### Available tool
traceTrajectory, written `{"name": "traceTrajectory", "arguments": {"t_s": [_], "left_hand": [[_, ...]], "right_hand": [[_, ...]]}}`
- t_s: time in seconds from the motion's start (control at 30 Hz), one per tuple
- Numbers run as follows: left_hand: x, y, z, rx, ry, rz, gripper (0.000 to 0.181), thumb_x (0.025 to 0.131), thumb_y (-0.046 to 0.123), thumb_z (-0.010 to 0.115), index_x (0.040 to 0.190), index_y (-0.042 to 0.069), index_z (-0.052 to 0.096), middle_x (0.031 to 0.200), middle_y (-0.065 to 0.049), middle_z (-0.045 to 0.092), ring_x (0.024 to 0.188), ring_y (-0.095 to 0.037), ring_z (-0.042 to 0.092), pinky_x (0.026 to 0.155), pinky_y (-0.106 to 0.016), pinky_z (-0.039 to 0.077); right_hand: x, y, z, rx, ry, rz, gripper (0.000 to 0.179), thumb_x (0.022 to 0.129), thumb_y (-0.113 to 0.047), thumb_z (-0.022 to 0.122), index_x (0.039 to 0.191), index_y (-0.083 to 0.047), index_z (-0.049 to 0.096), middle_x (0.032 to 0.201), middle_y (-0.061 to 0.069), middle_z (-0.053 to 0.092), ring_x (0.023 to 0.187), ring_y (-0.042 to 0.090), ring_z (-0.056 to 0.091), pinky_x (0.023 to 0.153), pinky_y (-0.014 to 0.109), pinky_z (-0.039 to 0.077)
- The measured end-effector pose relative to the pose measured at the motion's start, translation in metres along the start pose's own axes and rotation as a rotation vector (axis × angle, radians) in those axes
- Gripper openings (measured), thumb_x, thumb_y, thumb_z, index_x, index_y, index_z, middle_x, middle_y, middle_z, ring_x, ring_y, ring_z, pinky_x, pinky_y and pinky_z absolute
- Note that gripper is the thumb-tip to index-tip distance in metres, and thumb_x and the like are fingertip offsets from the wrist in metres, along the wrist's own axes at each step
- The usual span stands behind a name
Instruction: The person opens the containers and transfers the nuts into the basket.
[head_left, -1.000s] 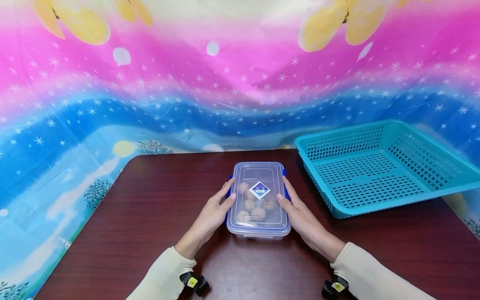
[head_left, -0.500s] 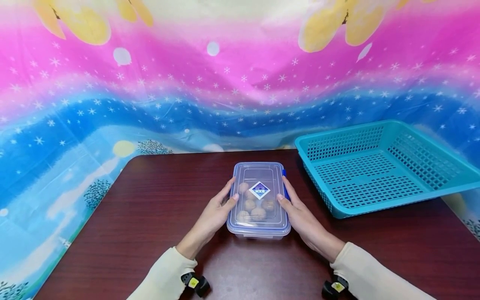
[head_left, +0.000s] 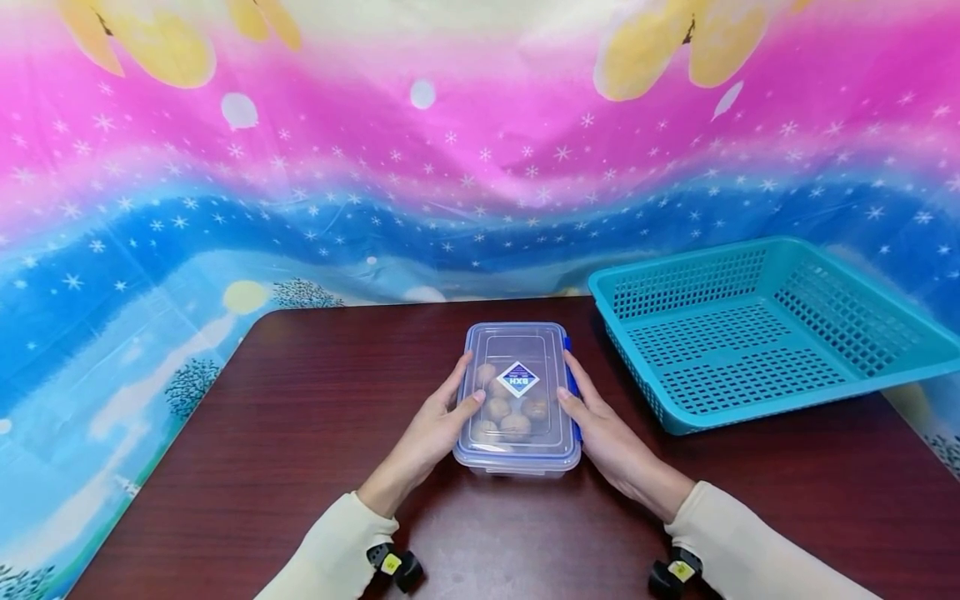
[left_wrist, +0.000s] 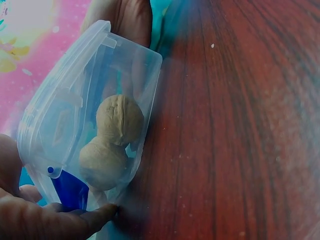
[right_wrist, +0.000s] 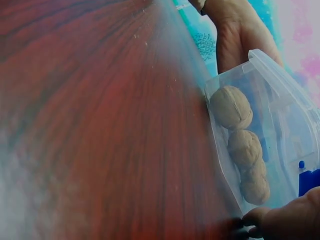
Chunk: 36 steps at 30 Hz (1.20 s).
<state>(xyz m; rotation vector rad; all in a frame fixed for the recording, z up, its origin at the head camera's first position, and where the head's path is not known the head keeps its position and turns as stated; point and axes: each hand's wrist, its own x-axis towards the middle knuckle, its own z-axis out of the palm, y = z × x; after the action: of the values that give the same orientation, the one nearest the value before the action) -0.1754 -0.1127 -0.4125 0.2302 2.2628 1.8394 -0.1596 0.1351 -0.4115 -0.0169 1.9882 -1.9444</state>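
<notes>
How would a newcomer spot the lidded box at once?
On the reddish-brown table, find the teal basket, then look left of it in the head view. Gripped between the left hand and right hand is a clear rectangular box holding round, walnut-like items. Unlike the open, perforated basket, it wears a transparent lid with a diamond-shaped label.
</notes>
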Motion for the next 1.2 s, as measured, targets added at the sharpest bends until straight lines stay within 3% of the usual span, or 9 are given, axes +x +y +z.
{"name": "traceTrajectory", "arguments": {"t_s": [0.2,0.5,0.7,0.9,1.2], "left_hand": [[0.001,-0.001,-0.001,0.011,-0.001,0.012,0.067,0.109,0.023,0.056,0.168,0.032,0.025,0.174,-0.012,0.025,0.158,-0.034,0.028,0.125,-0.055,0.031],[0.003,-0.002,-0.001,0.016,-0.004,0.016,0.068,0.109,0.024,0.055,0.168,0.032,0.023,0.174,-0.010,0.023,0.159,-0.032,0.025,0.126,-0.054,0.027],[0.001,-0.002,-0.002,0.018,-0.006,0.014,0.067,0.109,0.024,0.055,0.168,0.031,0.023,0.174,-0.010,0.023,0.159,-0.033,0.025,0.126,-0.055,0.027],[0.000,-0.001,-0.003,0.022,0.000,0.019,0.067,0.109,0.024,0.057,0.168,0.030,0.025,0.173,-0.012,0.026,0.158,-0.034,0.030,0.125,-0.054,0.030],[0.001,0.000,-0.005,0.078,0.004,0.027,0.068,0.108,0.027,0.059,0.168,0.030,0.025,0.174,-0.010,0.026,0.157,-0.035,0.031,0.126,-0.053,0.029]], "right_hand": [[-0.001,-0.001,-0.003,-0.010,-0.029,-0.020,0.062,0.116,-0.036,0.033,0.165,-0.052,-0.001,0.178,-0.003,-0.009,0.164,0.033,0.000,0.127,0.056,0.020],[-0.002,0.001,-0.011,0.042,-0.086,-0.016,0.061,0.116,-0.036,0.032,0.165,-0.052,0.000,0.177,-0.003,-0.010,0.162,0.039,0.015,0.124,0.063,0.023],[-0.003,0.003,-0.017,0.058,-0.125,-0.024,0.065,0.115,-0.038,0.038,0.166,-0.048,0.000,0.178,0.005,-0.003,0.160,0.040,0.020,0.124,0.062,0.026],[-0.002,-0.001,-0.018,0.001,-0.078,-0.037,0.067,0.114,-0.037,0.043,0.168,-0.043,0.005,0.177,0.009,-0.001,0.158,0.041,0.025,0.124,0.058,0.031],[-0.006,-0.006,-0.020,-0.157,0.025,-0.041,0.069,0.110,-0.038,0.053,0.169,-0.034,0.016,0.178,0.013,0.003,0.163,0.037,0.007,0.124,0.061,0.025]]}}
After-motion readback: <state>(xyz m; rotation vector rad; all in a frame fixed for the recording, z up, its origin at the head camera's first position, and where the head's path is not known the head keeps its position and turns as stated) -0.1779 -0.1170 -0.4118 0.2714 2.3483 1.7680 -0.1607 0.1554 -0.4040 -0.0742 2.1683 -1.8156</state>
